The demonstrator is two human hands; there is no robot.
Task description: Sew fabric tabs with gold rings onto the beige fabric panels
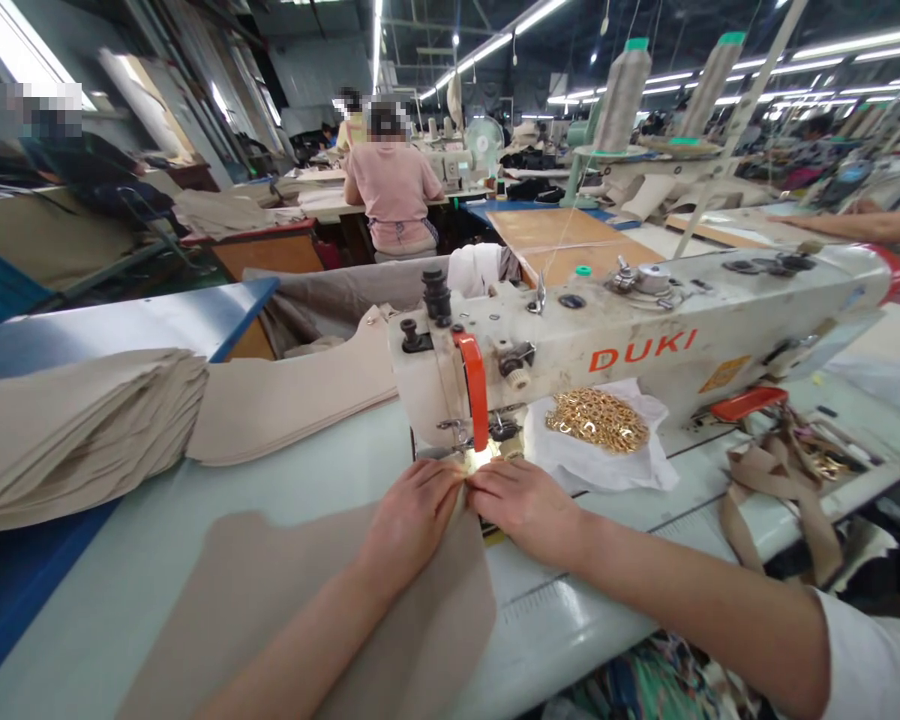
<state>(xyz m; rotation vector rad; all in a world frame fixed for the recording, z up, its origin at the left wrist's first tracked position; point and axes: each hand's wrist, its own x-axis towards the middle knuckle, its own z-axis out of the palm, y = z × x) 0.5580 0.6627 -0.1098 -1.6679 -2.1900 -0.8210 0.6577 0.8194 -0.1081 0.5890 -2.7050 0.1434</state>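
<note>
A beige fabric piece (270, 590) lies flat on the pale green table in front of a white DUKI sewing machine (645, 340). My left hand (412, 515) presses on the fabric's far edge, fingers bent together just before the needle area (474, 450). My right hand (529, 505) rests beside it, fingertips meeting the left hand's at the lit presser foot and pinching the fabric edge. What lies under the fingertips is hidden.
A thick stack of beige fabric pieces (75, 430) sits at the left. Gold metal rings (598, 420) lie on a white cloth right of the needle. Beige straps (787, 490) lie at the right. A person in a pink shirt (394, 190) sits ahead.
</note>
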